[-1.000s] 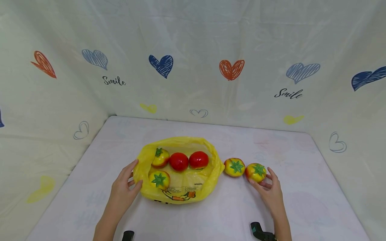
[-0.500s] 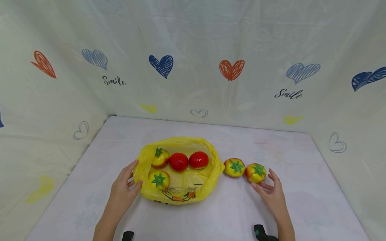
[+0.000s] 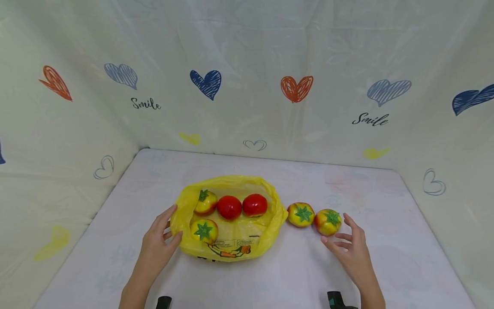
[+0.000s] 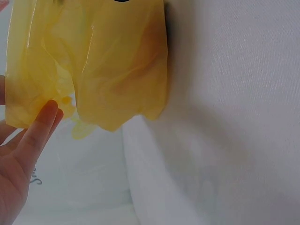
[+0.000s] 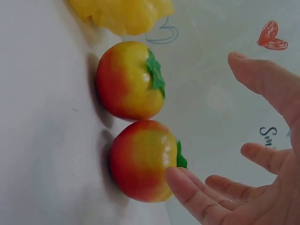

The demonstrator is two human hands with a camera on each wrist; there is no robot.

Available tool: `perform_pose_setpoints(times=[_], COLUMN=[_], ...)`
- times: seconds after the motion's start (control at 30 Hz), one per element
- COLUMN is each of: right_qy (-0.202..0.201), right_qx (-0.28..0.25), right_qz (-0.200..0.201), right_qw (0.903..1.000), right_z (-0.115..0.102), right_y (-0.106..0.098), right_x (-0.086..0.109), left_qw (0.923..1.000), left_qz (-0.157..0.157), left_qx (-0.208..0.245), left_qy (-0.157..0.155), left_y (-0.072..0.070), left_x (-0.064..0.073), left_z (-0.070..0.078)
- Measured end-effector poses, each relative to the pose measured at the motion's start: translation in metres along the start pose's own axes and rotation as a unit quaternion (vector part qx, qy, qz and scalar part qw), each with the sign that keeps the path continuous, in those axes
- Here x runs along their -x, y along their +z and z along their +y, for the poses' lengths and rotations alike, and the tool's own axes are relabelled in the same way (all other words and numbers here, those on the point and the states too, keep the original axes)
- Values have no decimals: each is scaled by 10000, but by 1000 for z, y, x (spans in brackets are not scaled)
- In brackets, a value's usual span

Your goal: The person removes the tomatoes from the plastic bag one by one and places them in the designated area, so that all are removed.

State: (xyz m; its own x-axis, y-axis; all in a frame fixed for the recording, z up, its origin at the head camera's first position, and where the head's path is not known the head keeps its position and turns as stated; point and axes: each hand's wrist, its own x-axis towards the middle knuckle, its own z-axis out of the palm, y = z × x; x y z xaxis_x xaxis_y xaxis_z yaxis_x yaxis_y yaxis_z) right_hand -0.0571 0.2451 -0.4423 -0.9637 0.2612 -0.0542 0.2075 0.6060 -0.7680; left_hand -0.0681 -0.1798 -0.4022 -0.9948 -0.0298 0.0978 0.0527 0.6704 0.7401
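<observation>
A yellow plastic bag (image 3: 275, 223) stands with its mouth spread wide. Inside lie two red-and-yellow toy fruits (image 3: 210, 228) with green leafy tops and two glossy red round fruits (image 3: 229, 207). My left hand (image 3: 158, 240) touches the bag's left side with thumb and fingers spread. Right of the bag, two more leafy-topped fruits sit side by side: a nearer-to-bag fruit (image 3: 300, 214) and an outer fruit (image 3: 327, 222). My right hand (image 3: 349, 249) is beside the outer fruit, fingers parted and holding nothing; in the right wrist view a fingertip overlaps that fruit (image 5: 138, 161).
A white-covered table (image 3: 289, 283) carries everything. Behind and beside it hangs a pale curtain (image 3: 247, 51) printed with hearts and "Smile". Dark devices, one near each wrist, show at the bottom edge, such as the right device (image 3: 335, 299).
My right hand has drawn slightly back to the right from the outer fruit, its fingers loosening off it. The left hand, bag and fruits stay in place.
</observation>
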Motion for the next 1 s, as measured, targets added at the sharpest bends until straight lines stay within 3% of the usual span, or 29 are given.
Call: perform_pose_setpoints(times=[0.13, 0.43, 0.83, 1.0], right_qy=[-83, -1348, -1869, -1805], right_qx=[-145, -450, -889, -1182], right_qz=[-118, -309, -1051, -1450], right_qw=[9998, 9894, 9727, 9656], right_z=[-21, -54, -88, -105], right_y=[0, 23, 66, 83], right_x=[7, 18, 20, 24], left_qw=[10000, 10000, 9999, 10000], left_qz=[-10, 10, 88, 43], left_qx=[9, -20, -26, -10], left_qy=[-21, -16, 47, 1], left_y=[0, 0, 2, 2], left_x=[0, 1, 1, 2], left_z=[1, -1, -2, -1])
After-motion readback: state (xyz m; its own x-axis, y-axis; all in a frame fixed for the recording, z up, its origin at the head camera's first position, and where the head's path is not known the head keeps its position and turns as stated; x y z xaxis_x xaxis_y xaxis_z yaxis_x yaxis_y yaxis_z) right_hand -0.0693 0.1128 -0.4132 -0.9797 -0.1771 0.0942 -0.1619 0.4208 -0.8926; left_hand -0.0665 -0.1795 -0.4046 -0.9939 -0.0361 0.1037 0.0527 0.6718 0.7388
